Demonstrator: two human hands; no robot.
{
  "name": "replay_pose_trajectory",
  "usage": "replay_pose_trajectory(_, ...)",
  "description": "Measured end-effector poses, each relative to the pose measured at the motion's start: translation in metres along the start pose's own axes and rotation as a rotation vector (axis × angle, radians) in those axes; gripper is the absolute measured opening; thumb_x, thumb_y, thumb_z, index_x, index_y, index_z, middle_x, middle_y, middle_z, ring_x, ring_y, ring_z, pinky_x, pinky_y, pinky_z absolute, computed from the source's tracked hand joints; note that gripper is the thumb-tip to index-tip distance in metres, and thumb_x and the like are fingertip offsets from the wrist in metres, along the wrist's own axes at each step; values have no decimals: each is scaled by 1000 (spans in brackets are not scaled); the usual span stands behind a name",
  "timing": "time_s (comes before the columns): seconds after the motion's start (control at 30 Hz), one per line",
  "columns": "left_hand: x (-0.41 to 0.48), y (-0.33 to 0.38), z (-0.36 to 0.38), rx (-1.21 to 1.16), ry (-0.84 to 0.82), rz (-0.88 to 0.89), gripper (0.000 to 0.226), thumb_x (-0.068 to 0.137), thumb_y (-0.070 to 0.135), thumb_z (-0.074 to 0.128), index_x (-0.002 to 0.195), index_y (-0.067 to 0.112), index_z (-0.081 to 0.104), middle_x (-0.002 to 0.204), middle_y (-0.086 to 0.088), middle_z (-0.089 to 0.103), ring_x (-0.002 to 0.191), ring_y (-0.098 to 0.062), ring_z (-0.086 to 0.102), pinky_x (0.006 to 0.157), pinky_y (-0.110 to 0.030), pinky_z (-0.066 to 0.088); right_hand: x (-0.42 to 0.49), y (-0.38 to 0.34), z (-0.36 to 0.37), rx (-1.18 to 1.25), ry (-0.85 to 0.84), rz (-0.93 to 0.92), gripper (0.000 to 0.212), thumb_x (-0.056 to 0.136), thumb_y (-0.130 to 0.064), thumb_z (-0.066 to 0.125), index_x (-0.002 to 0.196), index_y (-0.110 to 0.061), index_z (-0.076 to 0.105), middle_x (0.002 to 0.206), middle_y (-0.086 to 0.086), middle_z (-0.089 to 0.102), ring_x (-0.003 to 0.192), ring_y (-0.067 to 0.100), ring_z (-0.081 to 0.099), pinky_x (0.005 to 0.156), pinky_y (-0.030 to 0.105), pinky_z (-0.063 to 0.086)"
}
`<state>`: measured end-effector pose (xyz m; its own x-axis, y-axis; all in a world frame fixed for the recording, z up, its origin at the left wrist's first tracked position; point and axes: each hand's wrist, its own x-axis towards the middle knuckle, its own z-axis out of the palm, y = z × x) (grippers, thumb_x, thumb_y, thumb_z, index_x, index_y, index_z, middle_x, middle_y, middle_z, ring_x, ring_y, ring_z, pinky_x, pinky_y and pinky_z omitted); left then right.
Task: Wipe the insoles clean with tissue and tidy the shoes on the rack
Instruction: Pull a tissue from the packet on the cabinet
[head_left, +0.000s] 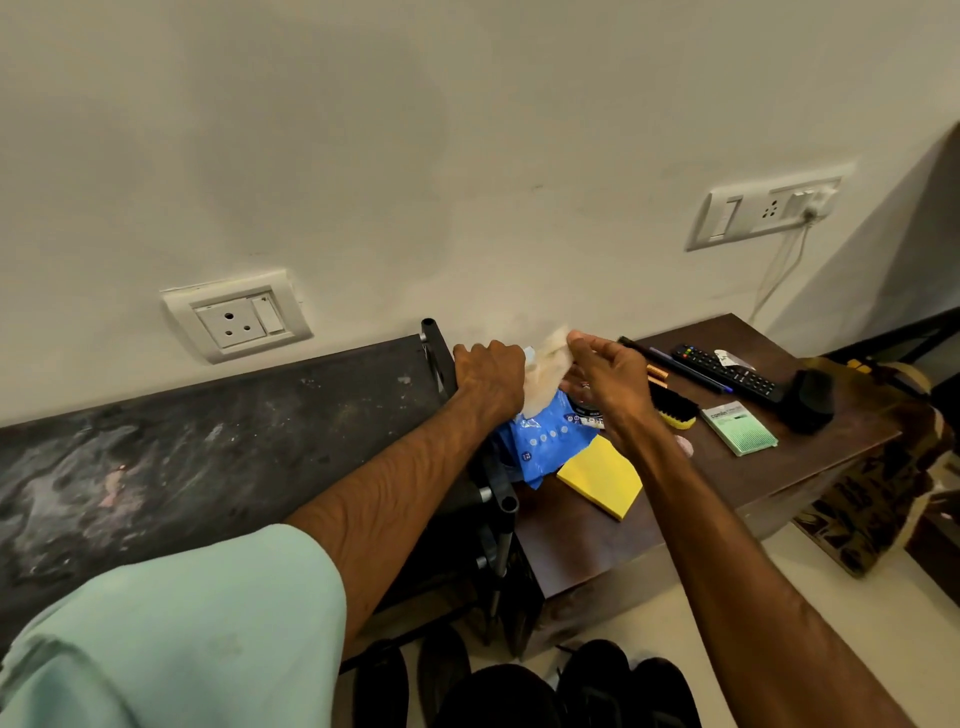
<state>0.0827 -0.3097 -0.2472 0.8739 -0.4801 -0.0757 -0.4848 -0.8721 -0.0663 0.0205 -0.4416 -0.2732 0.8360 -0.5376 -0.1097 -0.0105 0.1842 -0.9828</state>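
Two hands meet over the brown table's (582, 551) left edge, right beside the black shoe rack (208, 441). The left hand (491, 374) is clenched on the top of the blue tissue pack (550, 441). The right hand (608, 379) pinches a white tissue (545, 374) standing up out of the pack. A yellow sticky-note pad (602, 475) lies just beside it, and the shoe brush (672, 408) and remote (727, 371) are further right. Black shoes (519, 691) sit on the floor below.

**Hidden, cropped, unreadable**

At 12 o'clock of the blue pack (550, 441), the tissue (545, 366) is motion-blurred, edges smeared. The left hand (491, 374) shows only its back: fingers hidden, grip unreadable. The brush (675, 408) at 3 o'clock sits half behind the right hand (610, 376). The dark shoes (519, 693) at 6 o'clock are cut by the frame edge. Pack print is too small.
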Motion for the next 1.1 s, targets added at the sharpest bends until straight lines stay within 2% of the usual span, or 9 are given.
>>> replay_pose_trajectory(0.07, -1, 0, -2, -15, 10, -8, 46, 88, 28, 70, 130, 15, 53, 129, -7, 59, 123, -29, 56, 106, -45, 36, -3, 5, -4, -152, -68, 15, 69, 79, -60, 79, 120, -7, 67, 106, 6, 77, 95, 17, 75, 79, 36, 63)
replay_pose_trajectory(0.13, -1, 0, -4, -39, 14, -7, 47, 88, 30, 70, 129, 15, 53, 128, -7, 59, 123, -29, 56, 105, -44, 38, -10, 10, -8, -295, -100, -5, 75, 68, -68, 82, 115, -10, 71, 101, 0, 78, 93, 14, 75, 78, 35, 64)
replay_pose_trajectory(0.2, -2, 1, -4, -65, 20, -7, 45, 88, 31, 70, 128, 14, 54, 127, -8, 60, 122, -30, 56, 103, -43, 39, -11, 17, -11, -418, -68, -95, 54, 73, -58, 84, 104, -14, 76, 92, -1, 79, 87, 15, 76, 76, 37, 63)
replay_pose_trajectory(0.3, -6, 3, -8, -166, 22, -6, 40, 87, 26, 69, 122, 11, 57, 124, -11, 62, 117, -32, 58, 94, -41, 45, -13, 17, -10, -396, 11, -151, 21, 91, -32, 76, 90, -11, 78, 82, 4, 78, 78, 24, 76, 76, 45, 64)
replay_pose_trajectory(0.43, -12, 4, -22, -414, 55, -18, 31, 85, 15, 66, 113, 5, 56, 122, -16, 59, 111, -37, 59, 75, -35, 43, -15, 17, -3, -288, 0, -73, 21, 96, -21, 70, 89, -1, 74, 83, 20, 75, 71, 26, 71, 75, 45, 64)
replay_pose_trajectory(0.57, -17, 7, -24, -469, 34, 6, 32, 90, 21, 66, 116, 5, 58, 121, -17, 61, 112, -37, 60, 81, -37, 47, -14, 25, 5, -251, -59, 18, 26, 100, -20, 64, 91, 3, 72, 90, 27, 74, 75, 34, 72, 81, 53, 62)
replay_pose_trajectory(0.67, -13, 6, -18, -479, -33, -5, 39, 91, 23, 67, 123, 3, 54, 126, -18, 58, 114, -37, 59, 86, -40, 50, -15, 26, 7, -253, -96, 35, 27, 102, -20, 61, 96, 5, 70, 94, 28, 73, 81, 35, 74, 81, 51, 62)
replay_pose_trajectory(0.93, 2, 1, -11, -474, 16, -64, 45, 87, 16, 75, 124, 4, 54, 130, -18, 53, 115, -36, 59, 84, -40, 51, -12, 10, -6, -446, -82, -169, 22, 98, -26, 66, 91, -8, 74, 87, 10, 76, 79, 23, 74, 68, 40, 64)
replay_pose_trajectory(1.1, 5, -1, -5, -435, 46, -40, 37, 89, 14, 72, 120, 3, 54, 128, -18, 53, 113, -37, 59, 75, -36, 43, -17, -7, -10, -120, -171, -88, 26, 103, -21, 59, 102, 4, 69, 99, 18, 76, 87, 23, 74, 73, 30, 60)
